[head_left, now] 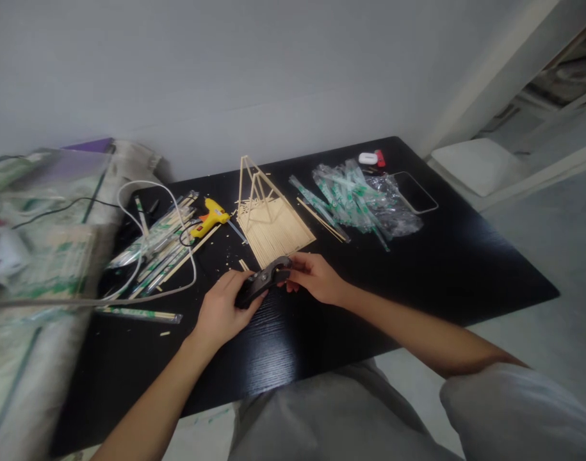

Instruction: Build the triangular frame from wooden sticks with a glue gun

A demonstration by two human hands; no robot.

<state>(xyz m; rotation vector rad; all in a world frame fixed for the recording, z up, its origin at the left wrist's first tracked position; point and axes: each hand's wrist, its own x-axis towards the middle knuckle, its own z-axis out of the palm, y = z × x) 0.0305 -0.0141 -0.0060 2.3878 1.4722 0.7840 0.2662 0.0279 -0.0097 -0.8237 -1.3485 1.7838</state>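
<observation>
A dark tool point(264, 280) is held up just above the near part of the black surface point(465, 262), in front of the wooden model. The left hand point(221, 306) is wrapped firmly around its handles, thumb along the near side. The right hand point(316, 276) is curled nearly closed at the tool's other end, thumb and fingers touching it; the view is too soft to tell whether a small piece is pinched there too.

Just beyond the tool lies the model: a flat base point(278, 234) of sticks laid side by side, with a slanted, pointed frame point(257, 186) standing on it. Small offcuts lie about its left edge. To the left of the base, a yellow glue gun point(209, 219) lies near a heap of wrapped sticks point(162, 256), and a white cable point(195, 275) loops over them. One wrapped packet point(141, 314) lies apart, nearer the person.

To the right of the base are a few bare sticks point(323, 220), then crumpled clear wrappers point(345, 192) with green print. A phone point(415, 192) lies beside the wrappers, with a white case point(368, 158) behind.
</observation>
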